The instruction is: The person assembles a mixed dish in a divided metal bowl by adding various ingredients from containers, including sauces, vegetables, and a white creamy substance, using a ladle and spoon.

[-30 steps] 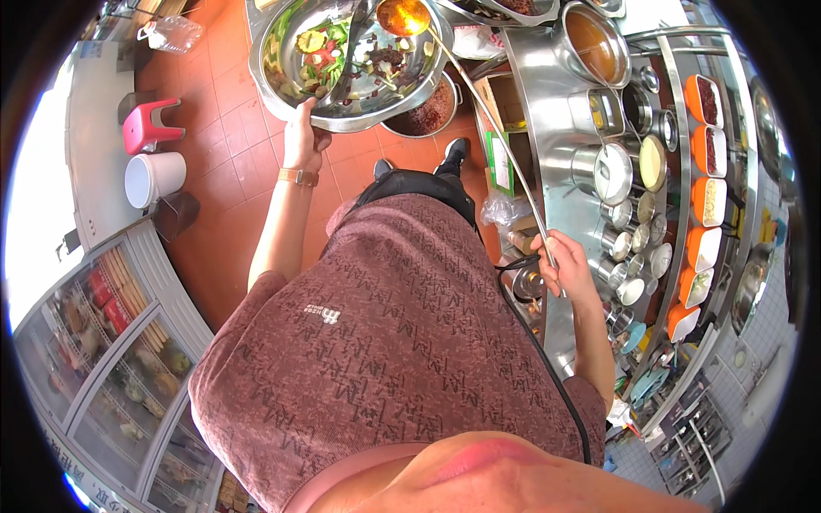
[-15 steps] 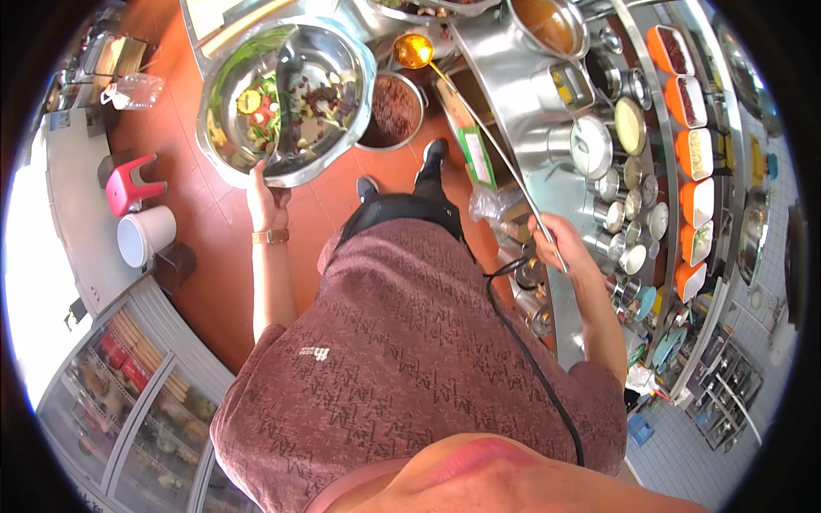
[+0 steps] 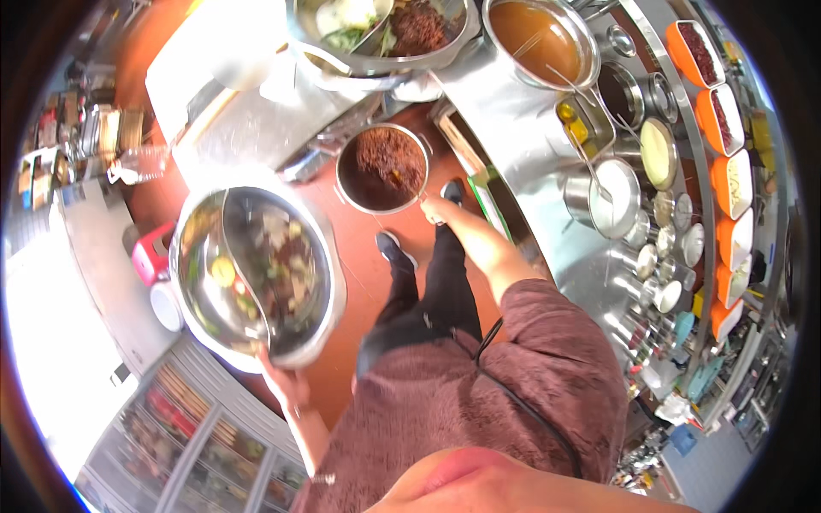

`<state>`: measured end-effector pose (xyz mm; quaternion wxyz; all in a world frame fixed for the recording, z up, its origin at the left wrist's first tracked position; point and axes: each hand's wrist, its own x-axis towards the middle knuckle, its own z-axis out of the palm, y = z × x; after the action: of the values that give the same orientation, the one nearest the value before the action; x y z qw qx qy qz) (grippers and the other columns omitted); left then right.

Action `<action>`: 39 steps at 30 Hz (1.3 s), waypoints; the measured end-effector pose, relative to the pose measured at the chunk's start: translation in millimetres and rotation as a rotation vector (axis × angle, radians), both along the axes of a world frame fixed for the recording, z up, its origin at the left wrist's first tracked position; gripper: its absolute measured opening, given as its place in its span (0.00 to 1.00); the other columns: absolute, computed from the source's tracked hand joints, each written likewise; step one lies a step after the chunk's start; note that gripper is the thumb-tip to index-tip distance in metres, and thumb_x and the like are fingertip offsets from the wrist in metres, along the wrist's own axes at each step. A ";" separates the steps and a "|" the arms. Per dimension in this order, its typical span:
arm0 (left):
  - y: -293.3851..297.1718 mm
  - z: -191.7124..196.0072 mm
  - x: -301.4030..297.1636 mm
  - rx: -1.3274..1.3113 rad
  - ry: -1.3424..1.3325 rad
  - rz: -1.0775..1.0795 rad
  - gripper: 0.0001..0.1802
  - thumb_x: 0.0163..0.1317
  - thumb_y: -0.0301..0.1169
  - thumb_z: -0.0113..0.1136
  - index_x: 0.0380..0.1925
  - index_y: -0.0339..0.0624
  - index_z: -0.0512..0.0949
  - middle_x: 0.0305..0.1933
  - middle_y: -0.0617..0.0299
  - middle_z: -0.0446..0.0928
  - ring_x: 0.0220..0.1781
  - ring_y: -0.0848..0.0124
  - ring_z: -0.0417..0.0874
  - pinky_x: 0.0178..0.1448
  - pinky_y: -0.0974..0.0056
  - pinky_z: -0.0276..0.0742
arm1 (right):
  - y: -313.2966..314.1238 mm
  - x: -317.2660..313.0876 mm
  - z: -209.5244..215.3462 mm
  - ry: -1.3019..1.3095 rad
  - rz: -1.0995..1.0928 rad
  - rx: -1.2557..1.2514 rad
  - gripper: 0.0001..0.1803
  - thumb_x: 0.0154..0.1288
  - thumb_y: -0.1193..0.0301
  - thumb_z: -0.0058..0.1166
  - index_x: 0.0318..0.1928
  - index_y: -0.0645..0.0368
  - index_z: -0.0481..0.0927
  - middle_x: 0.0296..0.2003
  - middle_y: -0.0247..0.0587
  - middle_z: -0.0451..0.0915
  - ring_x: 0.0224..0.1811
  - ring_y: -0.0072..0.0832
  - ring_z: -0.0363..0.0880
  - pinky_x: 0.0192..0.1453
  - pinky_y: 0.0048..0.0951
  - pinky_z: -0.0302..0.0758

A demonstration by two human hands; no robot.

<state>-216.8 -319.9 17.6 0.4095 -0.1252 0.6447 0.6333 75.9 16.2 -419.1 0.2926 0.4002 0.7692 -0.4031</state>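
A divided steel hot-pot basin (image 3: 329,248) is at the left, with chopped vegetables and other pieces in both halves. My left hand (image 3: 286,382) grips its near rim from below, fingers partly hidden under the edge. Farther forward, a tall steel pot (image 3: 340,184) on the floor holds a dark red-brown mixture (image 3: 395,162). My right hand (image 3: 439,209) is closed at the pot's near right rim, around the handle of a ladle. The ladle's bowl appears to be down in the mixture and is hard to make out.
Another filled divided basin (image 3: 466,38) stands on the far steel counter. On the right counter (image 3: 505,128) are a pot of amber broth (image 3: 547,43), a pot of white contents (image 3: 629,198) and several small tins. Orange-sided trays (image 3: 718,120) line a shelf. A pink stool (image 3: 147,254) stands left.
My right hand has gone forward and lowered the ladle from the air, where it held amber liquid, to the floor pot. The basin in my left hand has shifted nearer and left.
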 end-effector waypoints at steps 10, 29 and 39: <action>57.2 38.5 34.5 -0.191 0.105 0.078 0.19 0.75 0.50 0.54 0.43 0.47 0.81 0.34 0.67 0.85 0.24 0.75 0.79 0.17 0.69 0.60 | 20.5 2.0 25.8 0.025 -0.545 0.076 0.15 0.68 0.62 0.54 0.39 0.59 0.88 0.37 0.51 0.90 0.37 0.45 0.90 0.44 0.45 0.85; 221.7 -1.6 123.0 0.187 -0.096 -0.592 0.25 0.72 0.43 0.59 0.62 0.41 0.75 0.59 0.59 0.82 0.55 0.64 0.85 0.50 0.58 0.83 | 20.7 265.6 354.8 0.999 -1.853 0.378 0.37 0.72 0.56 0.65 0.67 0.66 0.62 0.45 0.52 0.84 0.29 0.30 0.86 0.28 0.28 0.81; 266.8 -7.4 227.8 0.050 -0.080 -0.629 0.21 0.76 0.46 0.54 0.60 0.46 0.79 0.56 0.61 0.86 0.53 0.67 0.88 0.50 0.63 0.84 | 115.5 303.0 322.4 1.383 -1.849 0.355 0.20 0.73 0.68 0.64 0.59 0.60 0.73 0.34 0.37 0.82 0.27 0.25 0.83 0.28 0.27 0.79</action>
<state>11.0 -53.1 10.2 0.6134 0.0655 0.6194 0.4856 378.9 131.7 -96.7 -0.6537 0.5384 0.2260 -0.4813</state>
